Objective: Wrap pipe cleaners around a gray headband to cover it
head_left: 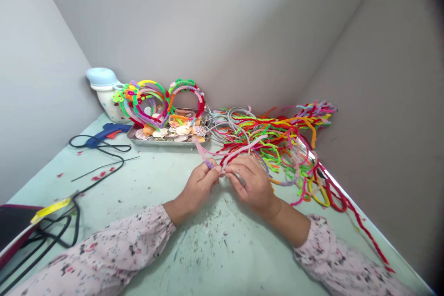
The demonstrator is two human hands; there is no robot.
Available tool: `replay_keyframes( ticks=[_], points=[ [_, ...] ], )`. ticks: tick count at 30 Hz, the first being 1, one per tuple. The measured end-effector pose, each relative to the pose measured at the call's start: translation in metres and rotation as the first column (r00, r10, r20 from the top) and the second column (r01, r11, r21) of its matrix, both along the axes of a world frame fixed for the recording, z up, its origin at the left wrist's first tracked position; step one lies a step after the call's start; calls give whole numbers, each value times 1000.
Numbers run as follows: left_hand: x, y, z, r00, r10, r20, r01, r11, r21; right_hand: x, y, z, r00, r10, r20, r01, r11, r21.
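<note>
My left hand [198, 182] is closed on a thin band wrapped in pink and purple fuzz [199, 149], whose pink end sticks up past the fingers. My right hand [252, 186] pinches a light pink pipe cleaner [247, 147] close to the left fingertips. Its free length slants up to the right above the knuckles. Both hands meet over the middle of the table, fingertips nearly touching. Behind the right hand lies a tangled heap of colourful pipe cleaners [270, 132]. Where the band and pipe cleaner join is mostly hidden by the fingers.
A metal tray [166, 144] of seashells bears several fuzzy headbands [185, 87]. Left of it are a white bottle with a blue lid [102, 77] and a blue glue gun [107, 133]. Its black cord [120, 166] curls along the table's left side. Walls enclose the back and right.
</note>
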State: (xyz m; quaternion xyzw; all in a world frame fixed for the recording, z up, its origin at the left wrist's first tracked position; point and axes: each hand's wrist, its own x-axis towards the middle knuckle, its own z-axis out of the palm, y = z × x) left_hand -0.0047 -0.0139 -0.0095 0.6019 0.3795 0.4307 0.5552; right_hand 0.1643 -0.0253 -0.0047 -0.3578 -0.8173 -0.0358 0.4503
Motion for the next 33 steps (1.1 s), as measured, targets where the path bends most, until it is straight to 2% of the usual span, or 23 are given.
replay_keyframes(
  ticks=[18,25,33],
  points=[
    [0,-1,-2,999,15,-49,-13,999,43,0,2,-1,998,1,55,3,998,-63],
    [0,-1,-1,999,17,-41,-15,999,43,0,1,-1,999,-28,22,28,1000,-6],
    [1,-1,-1,997,30,-65,-25,997,73,-1,1,0,997,-22,75,25,999,-37]
  ],
)
